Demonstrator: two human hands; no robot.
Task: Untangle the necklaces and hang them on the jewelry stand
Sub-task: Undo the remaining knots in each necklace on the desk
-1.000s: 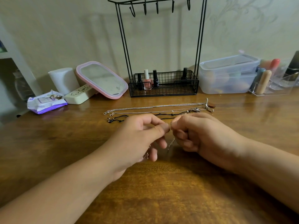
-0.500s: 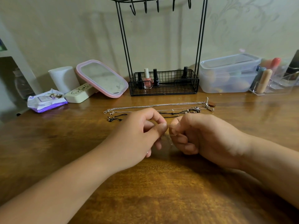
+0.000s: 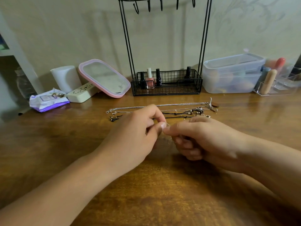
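Necklaces (image 3: 162,109) lay stretched in a row across the wooden table (image 3: 146,193), just beyond the hands, and one more fine chain (image 3: 167,125) was caught between the fingertips. Only a short glinting bit of that chain showed where the two hands met; the rest was hidden inside the curled fingers or too blurred to follow. The left hand (image 3: 135,136) pinched it between thumb and forefinger, its other fingers tucked under. The right hand (image 3: 203,141) was closed around the same chain, fingertips pressed to the left thumb, its knuckles smeared by motion.

Behind the left hand, parts of the silver chains and black cords were covered, so their middle stretches could not be traced. Their clasps and beads bunched at the right end, too small to sort apart.

Farther back stood the black wire jewelry stand (image 3: 162,46), its hooks bare and its top bar cut off by the frame's edge. Nail polish bottles (image 3: 154,78) sat in its basket base. A pink-rimmed mirror (image 3: 104,78) leaned to the left, and a clear plastic box (image 3: 231,74) sat to the right, its contents only dim shapes.
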